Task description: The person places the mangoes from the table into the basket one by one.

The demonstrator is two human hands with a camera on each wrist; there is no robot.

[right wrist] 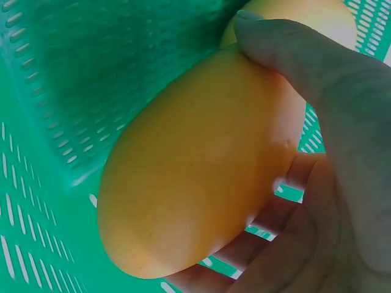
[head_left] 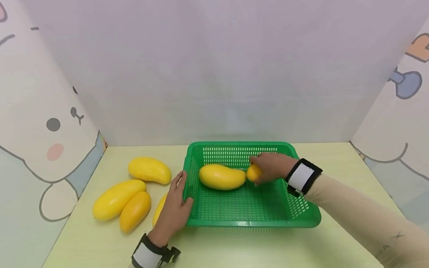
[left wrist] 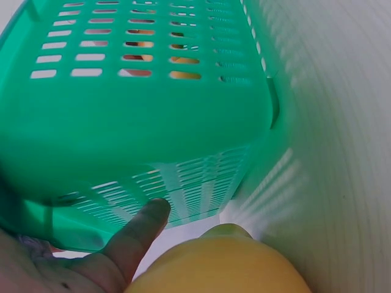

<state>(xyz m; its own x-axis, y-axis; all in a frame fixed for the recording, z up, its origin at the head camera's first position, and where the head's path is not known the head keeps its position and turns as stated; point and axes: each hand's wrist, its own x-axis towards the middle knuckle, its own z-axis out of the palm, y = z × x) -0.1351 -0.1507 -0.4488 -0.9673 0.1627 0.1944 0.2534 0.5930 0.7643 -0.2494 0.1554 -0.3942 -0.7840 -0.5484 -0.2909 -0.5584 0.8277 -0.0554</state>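
In the head view a green perforated plastic basket [head_left: 242, 223] stands on the table. Inside it my right hand [head_left: 273, 166] grips a deep-yellow mango [head_left: 253, 173]. The right wrist view shows this mango [right wrist: 189, 171] large, thumb along its top and fingers curled under its side. Another, bigger yellow mango [head_left: 221, 177] lies in the basket just left of it. My left hand [head_left: 175, 210] rests at the basket's left rim with fingers straight; in the left wrist view a finger [left wrist: 142, 229] extends along the outer wall. A mango [head_left: 159, 209] lies beside this hand, partly hidden by it.
Left of the basket on the table lie a yellow mango [head_left: 149, 170] at the back, a long one [head_left: 116, 200] and a smaller, deeper-yellow one [head_left: 135, 212] touching it. A pale curtain-like backdrop [head_left: 211, 89] rises behind, with cartoon-printed panels [head_left: 34, 141] at both sides.
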